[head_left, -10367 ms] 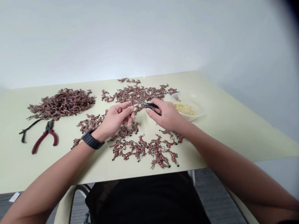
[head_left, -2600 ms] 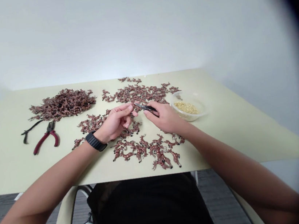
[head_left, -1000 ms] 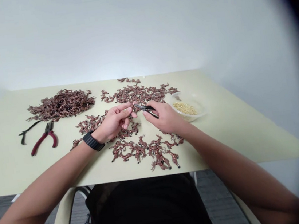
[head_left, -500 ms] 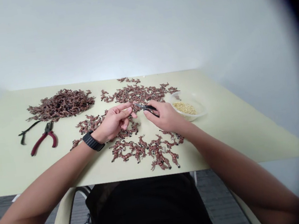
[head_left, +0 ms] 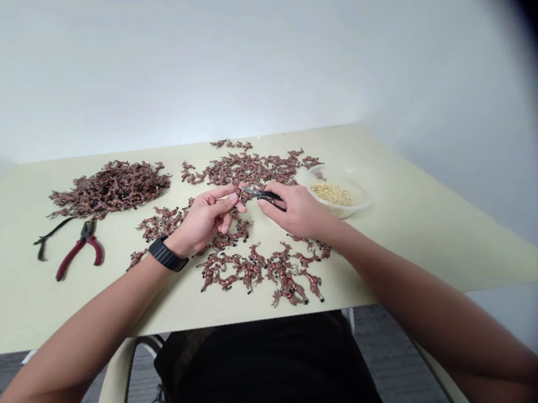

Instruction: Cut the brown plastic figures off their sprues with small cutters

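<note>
My right hand (head_left: 300, 209) is closed around the dark handles of small pliers (head_left: 259, 193), whose tips point left. Those tips meet the fingertips of my left hand (head_left: 211, 215), which wears a black band at the wrist. Its thumb and fingers are pinched together on something too small to make out. Brown deer-shaped figures (head_left: 285, 269) are scattered below and around both hands. More figures (head_left: 249, 168) are spread behind them. Beside my right hand is a clear round bowl (head_left: 361, 201) with small gold pieces (head_left: 332, 194) inside.
A dense heap of brown figures (head_left: 111, 188) sits at the back left of the pale table (head_left: 426, 233). In front of it are red-handled pliers (head_left: 77, 248) and a black tool (head_left: 44, 243). A wall stands behind the table.
The pliers' handles in my right hand have shifted very slightly. Otherwise both hands hold nearly the same position.
</note>
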A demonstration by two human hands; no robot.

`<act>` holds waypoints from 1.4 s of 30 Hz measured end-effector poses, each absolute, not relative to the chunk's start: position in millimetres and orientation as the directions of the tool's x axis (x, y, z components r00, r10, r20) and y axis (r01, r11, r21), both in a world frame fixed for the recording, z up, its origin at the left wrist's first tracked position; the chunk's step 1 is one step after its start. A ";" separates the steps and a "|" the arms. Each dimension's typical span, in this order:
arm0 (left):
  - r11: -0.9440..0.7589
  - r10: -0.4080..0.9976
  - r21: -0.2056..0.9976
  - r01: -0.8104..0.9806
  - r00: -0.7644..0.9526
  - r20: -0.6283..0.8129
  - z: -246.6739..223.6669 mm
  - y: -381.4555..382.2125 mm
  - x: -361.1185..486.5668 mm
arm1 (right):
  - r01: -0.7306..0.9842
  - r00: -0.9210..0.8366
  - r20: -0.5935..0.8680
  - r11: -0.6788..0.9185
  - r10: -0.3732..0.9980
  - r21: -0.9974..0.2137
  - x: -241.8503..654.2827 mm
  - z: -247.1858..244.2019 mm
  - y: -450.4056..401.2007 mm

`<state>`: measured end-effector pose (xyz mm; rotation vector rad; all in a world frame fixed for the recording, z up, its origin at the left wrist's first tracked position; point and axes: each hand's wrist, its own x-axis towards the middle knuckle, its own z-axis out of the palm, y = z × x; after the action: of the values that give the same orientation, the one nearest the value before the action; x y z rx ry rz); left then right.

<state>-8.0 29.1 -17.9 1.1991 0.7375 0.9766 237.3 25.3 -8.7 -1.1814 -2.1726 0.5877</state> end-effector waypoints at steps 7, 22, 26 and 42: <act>-0.208 0.928 0.974 0.093 0.332 0.167 -20.9 23.6 -7.8 | 0.545 -0.406 0.149 0.370 0.902 -0.753 233.0 -4.1 22.2; -0.590 0.807 0.618 0.520 0.352 0.474 -30.1 29.9 -13.3 | 0.375 -0.429 -0.139 0.035 0.893 -0.926 233.6 -4.0 27.8; -0.578 0.814 0.592 0.562 0.345 0.467 -33.2 33.4 -15.4 | 0.424 -0.413 -0.055 0.138 0.909 -0.895 233.7 -3.7 27.3; -0.545 0.838 0.623 0.561 0.324 0.440 -32.7 32.0 -14.2 | 0.493 -0.394 0.008 0.219 0.919 -0.842 232.1 -6.5 25.5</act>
<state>-14.2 32.0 -32.7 2.2380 1.2447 1.0687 232.1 25.5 -6.5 -1.2991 -1.9797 1.0758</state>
